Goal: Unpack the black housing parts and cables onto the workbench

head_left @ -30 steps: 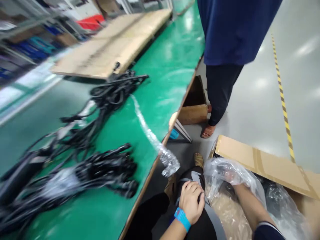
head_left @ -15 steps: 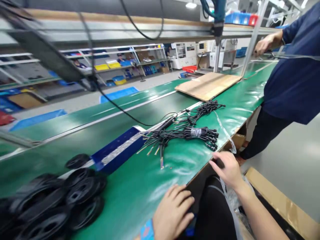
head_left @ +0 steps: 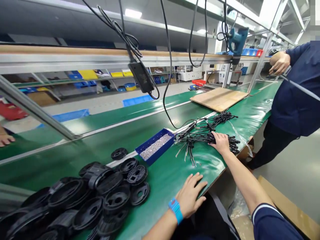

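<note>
While left hand (head_left: 190, 196) rests flat, right hand (head_left: 220, 142) presses black cable bundle (head_left: 212, 137).

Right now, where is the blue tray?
In the head view, the blue tray sits mid-table, between the black discs and the cables under the right hand.

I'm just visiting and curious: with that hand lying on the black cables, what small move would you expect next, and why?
Probably the right hand closes its fingers around the cable bundle and draws it nearer. The hand lies flat on the bundle, not yet gripping, at nearly full arm's stretch, while the left hand rests open on the green belt at the near edge, holding nothing.
</note>
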Motion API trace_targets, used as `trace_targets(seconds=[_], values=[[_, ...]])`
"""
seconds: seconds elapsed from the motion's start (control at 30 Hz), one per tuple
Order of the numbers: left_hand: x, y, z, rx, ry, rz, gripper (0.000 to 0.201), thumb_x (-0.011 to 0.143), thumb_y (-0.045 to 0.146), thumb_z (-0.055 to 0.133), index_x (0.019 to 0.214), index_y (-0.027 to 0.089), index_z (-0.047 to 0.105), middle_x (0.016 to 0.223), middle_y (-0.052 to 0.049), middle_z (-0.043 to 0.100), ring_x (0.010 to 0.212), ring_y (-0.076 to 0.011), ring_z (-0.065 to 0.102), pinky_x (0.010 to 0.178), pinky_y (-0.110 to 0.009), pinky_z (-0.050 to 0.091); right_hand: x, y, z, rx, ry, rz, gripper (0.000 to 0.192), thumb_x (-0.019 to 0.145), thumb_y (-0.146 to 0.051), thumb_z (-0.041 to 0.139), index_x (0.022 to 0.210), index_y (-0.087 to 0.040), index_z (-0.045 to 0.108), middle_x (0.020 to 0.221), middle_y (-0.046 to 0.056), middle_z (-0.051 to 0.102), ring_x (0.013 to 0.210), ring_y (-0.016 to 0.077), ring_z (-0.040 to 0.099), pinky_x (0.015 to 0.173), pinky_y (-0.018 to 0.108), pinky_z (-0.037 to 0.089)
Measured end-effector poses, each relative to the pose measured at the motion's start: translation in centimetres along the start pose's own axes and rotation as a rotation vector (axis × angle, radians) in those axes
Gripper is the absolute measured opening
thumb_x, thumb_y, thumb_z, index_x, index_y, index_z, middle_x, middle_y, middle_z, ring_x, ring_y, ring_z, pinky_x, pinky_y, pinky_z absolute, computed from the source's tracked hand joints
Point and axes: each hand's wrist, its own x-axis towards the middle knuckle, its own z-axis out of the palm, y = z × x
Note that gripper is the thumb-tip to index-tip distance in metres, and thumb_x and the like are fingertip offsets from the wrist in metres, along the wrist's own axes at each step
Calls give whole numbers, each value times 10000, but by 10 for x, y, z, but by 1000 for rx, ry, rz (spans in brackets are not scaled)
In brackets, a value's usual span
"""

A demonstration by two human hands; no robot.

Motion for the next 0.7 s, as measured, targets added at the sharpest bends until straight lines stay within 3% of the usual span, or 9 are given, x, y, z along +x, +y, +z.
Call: trace_targets(seconds=[0.13,0.2,0.27,0.33,0.37,0.43,0.5,0.6,0.7], values=[[-9,3,3,-10,124,138,550,841,358,710,1349,247,530,1371,-112,584,1352,-295,481,1143,-530,394,-12,-6,-18,-16,223,-153,634,893,-473,640,1424,-153,510,1238,154,656,1093,284,565,962,412,301],[-19,9,-2,-8,327,321,417,878,315,667,1279,245,573,1151,-56,701,1219,-217,597,1125,-413,425,-9,-14,-40,-24,345,-244,572,926,-411,605,1433,-168,507,1226,136,667,1081,262,582,965,407,305],[-29,17,-20,35,606,439,409,879,285,665,1277,267,572,1040,-12,726,1178,-172,615,1163,-349,356,-2,-28,-71,-28,445,-333,550,935,-344,591,1452,-186,489,1213,119,679,1068,245,597,967,400,312],[-33,22,-55,68,844,334,668,818,429,744,1407,276,470,1204,-51,681,1311,-232,519,1218,-417,252,7,-47,-107,-27,506,-410,581,925,-298,607,1479,-216,454,1193,98,693,1053,232,611,968,392,323],[-32,22,-75,43,911,189,920,745,589,767,1495,258,351,1360,-111,589,1397,-305,419,1222,-498,217,12,-58,-126,-22,525,-444,600,919,-287,616,1490,-227,438,1185,89,699,1045,228,616,967,387,329],[-28,16,-116,-106,893,-86,1387,529,791,769,1581,223,66,1589,-207,268,1481,-421,202,1199,-628,176,22,-79,-159,-6,531,-494,623,914,-291,624,1500,-233,422,1177,81,704,1031,228,625,961,382,341],[-23,5,-146,-301,752,-137,1530,462,779,808,1572,232,-91,1606,-219,206,1482,-427,190,1195,-631,191,31,-96,-183,23,523,-526,628,914,-330,625,1499,-218,426,1177,89,705,1022,241,631,947,385,356],[-17,-10,-157,-665,523,-100,1442,561,597,885,1571,250,-85,1471,-194,447,1349,-362,466,1132,-547,376,44,-109,-193,100,482,-553,648,902,-427,641,1479,-198,452,1180,108,702,1026,270,634,924,390,376],[-14,-27,-146,-850,424,-116,1121,675,491,850,1554,227,205,1400,-154,530,1246,-315,561,1097,-487,429,53,-106,-168,176,326,-567,687,867,-564,653,1430,-201,506,1129,110,713,983,272,644,886,382,398]])
